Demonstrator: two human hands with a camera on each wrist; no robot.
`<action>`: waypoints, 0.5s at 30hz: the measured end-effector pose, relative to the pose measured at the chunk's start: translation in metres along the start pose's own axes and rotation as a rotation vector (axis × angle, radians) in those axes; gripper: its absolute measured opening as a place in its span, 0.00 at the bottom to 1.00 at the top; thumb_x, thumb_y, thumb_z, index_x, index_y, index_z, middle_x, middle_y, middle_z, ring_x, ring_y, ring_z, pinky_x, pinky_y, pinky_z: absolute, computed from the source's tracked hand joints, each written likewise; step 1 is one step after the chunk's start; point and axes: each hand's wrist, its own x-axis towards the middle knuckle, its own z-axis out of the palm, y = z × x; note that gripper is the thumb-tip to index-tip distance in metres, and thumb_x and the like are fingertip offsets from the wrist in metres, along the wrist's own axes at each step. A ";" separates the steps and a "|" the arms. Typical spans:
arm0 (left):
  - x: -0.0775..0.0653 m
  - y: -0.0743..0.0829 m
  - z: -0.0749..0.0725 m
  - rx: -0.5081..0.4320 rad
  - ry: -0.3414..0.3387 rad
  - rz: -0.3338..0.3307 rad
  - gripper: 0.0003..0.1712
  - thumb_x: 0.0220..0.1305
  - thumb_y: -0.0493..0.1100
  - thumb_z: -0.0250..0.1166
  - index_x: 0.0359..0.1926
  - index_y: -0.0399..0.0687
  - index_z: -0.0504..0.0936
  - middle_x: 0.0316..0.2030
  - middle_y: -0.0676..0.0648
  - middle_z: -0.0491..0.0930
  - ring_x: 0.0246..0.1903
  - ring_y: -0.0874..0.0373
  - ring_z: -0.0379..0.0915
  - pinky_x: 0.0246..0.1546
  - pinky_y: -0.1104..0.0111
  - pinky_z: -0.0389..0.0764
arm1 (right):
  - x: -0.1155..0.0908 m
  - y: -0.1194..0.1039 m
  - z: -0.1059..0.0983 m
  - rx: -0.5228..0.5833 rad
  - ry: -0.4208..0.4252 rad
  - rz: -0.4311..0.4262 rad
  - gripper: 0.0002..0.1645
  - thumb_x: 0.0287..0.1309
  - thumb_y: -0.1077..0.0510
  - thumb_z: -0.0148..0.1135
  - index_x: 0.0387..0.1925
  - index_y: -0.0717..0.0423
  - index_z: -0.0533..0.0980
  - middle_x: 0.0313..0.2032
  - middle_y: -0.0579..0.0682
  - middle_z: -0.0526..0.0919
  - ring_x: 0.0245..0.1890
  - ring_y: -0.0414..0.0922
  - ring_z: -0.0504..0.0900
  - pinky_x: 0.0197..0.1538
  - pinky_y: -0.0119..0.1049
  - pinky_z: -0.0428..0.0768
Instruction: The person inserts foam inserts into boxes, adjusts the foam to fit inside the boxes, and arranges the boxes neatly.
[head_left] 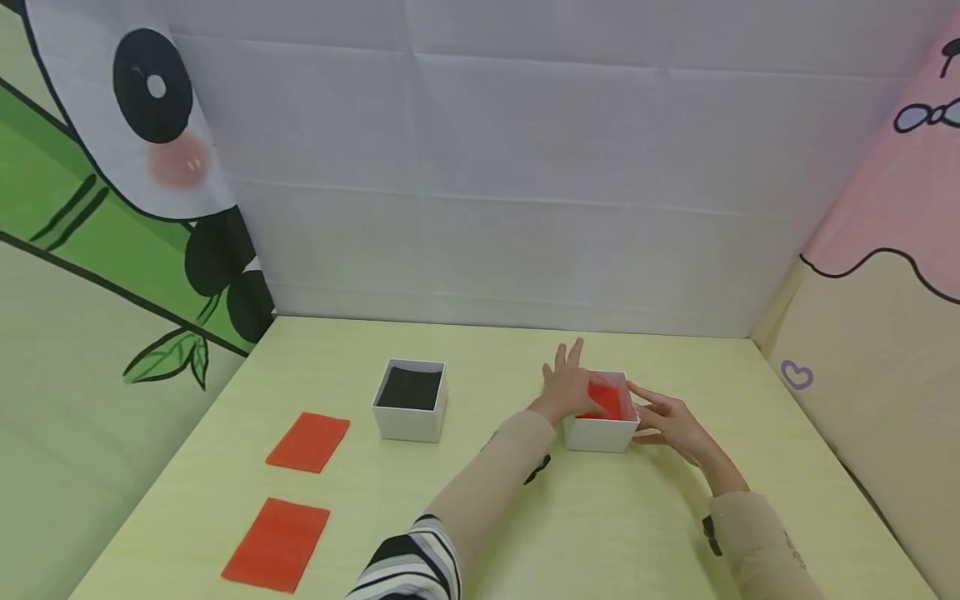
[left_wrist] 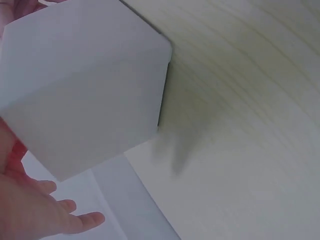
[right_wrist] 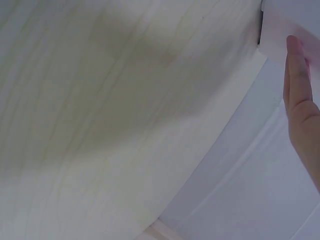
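At the right of the head view stands a white open-topped box (head_left: 600, 435) with a red sheet (head_left: 613, 402) in its mouth. My left hand (head_left: 567, 392) reaches over the box's left rim, thumb and index finger at the red sheet and the other fingers spread outside. In the left wrist view, outstretched fingers (left_wrist: 90, 220) show beyond the box (left_wrist: 95, 110), with some red beside the hand. My right hand (head_left: 671, 425) rests its fingers along the box's right side. The right wrist view shows straight fingers (right_wrist: 298, 75) against the box wall (right_wrist: 275, 37).
A second white box (head_left: 408, 424) with a black sheet (head_left: 409, 389) inside stands left of centre. Two flat red sheets, a farther one (head_left: 308, 442) and a nearer one (head_left: 276, 546), lie at the left of the pale wood-grain table (head_left: 465, 350). White cloth (head_left: 510, 167) hangs behind.
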 end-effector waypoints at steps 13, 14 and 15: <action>-0.022 -0.006 -0.023 0.258 0.018 0.097 0.31 0.49 0.75 0.50 0.44 0.65 0.82 0.68 0.45 0.42 0.65 0.47 0.30 0.57 0.46 0.48 | 0.000 0.001 0.000 -0.006 0.017 0.022 0.32 0.63 0.62 0.49 0.65 0.61 0.50 0.46 0.71 0.72 0.34 0.47 0.79 0.42 0.53 0.73; -0.024 -0.006 -0.022 0.287 0.020 0.113 0.33 0.47 0.76 0.49 0.44 0.65 0.82 0.68 0.45 0.41 0.65 0.47 0.29 0.57 0.46 0.47 | 0.000 0.001 0.000 -0.011 0.019 0.024 0.33 0.63 0.61 0.49 0.65 0.60 0.50 0.46 0.70 0.72 0.34 0.47 0.79 0.42 0.53 0.73; -0.026 -0.007 -0.021 0.309 0.022 0.124 0.35 0.46 0.78 0.48 0.44 0.65 0.81 0.68 0.45 0.41 0.65 0.47 0.28 0.58 0.46 0.46 | 0.000 0.001 0.000 -0.017 0.019 0.022 0.33 0.63 0.61 0.49 0.65 0.60 0.50 0.47 0.70 0.72 0.34 0.47 0.79 0.42 0.52 0.73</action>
